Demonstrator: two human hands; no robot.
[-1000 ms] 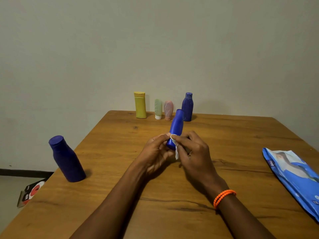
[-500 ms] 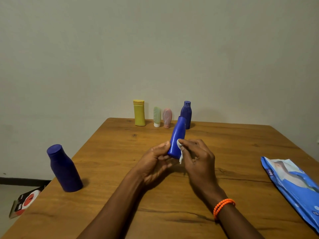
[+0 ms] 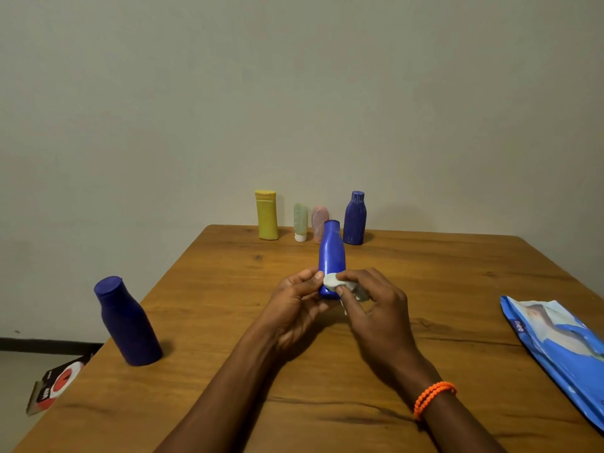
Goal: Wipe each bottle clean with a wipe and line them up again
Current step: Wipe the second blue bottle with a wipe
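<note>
Nearest, the right hand [image 3: 372, 305] is pinching a bunched white wipe [image 3: 338, 283] against the lower body of the bright blue bottle [image 3: 331, 256], while the left hand [image 3: 294, 305] is gripping that bottle's base with thumb and curled fingers. A second ago the wipe was hanging lower at the base and the bottle was leaning left; now the bottle is standing nearly upright between the hands and the wipe is riding up its side. The rubbing is likely progressing along the body.

Left of the hands, a dark blue bottle [image 3: 127, 322] is standing apart on the bench [image 3: 228, 403]; right, a wipes pack [image 3: 562, 348] is lying flat.

Beyond the hands, a yellow bottle [image 3: 267, 214], green tube [image 3: 300, 222], pink tube [image 3: 318, 220] and second dark bottle [image 3: 354, 219] are lining the far edge.
</note>
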